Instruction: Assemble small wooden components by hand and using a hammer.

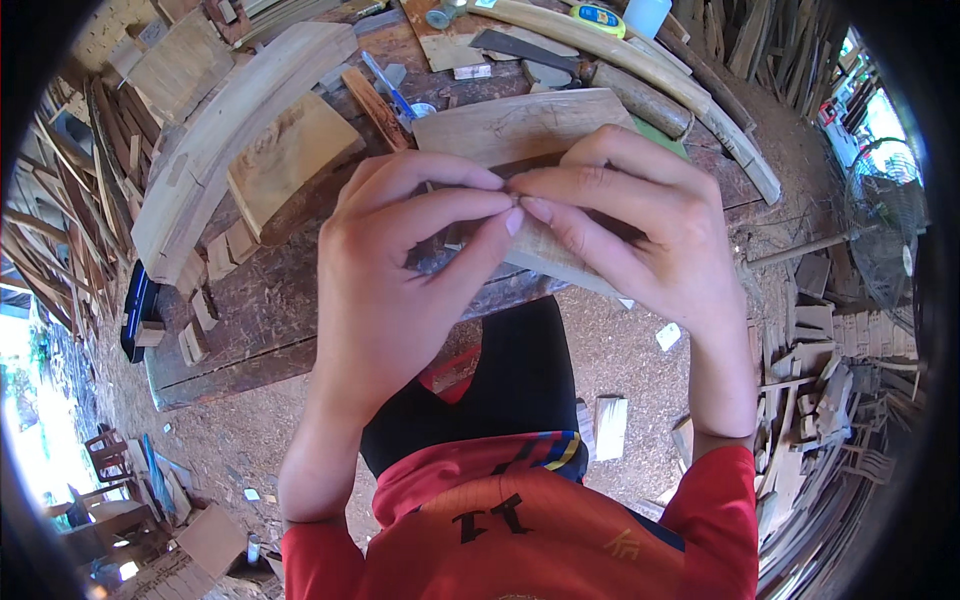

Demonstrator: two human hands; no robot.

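Note:
My left hand [385, 250] and my right hand [655, 225] meet at the fingertips above the front edge of a wooden workbench [250, 340]. Each is closed in a pinch, thumb against fingers. Whatever sits between the fingertips is too small and too covered to name. Behind and beneath them lies a pale wooden board [520, 125], partly hidden by the fingers. The edge of a light wood piece [565, 262] shows below the right hand; whether it belongs to the same board I cannot tell.
A long curved timber [215, 150] and a thick wood block [290, 160] lie at the left. Farther back are a blue pen [388, 85], a saw-like dark blade [520, 48], a yellow tape measure [598, 18] and a curved pole [620, 60]. A fan [885, 220] stands right.

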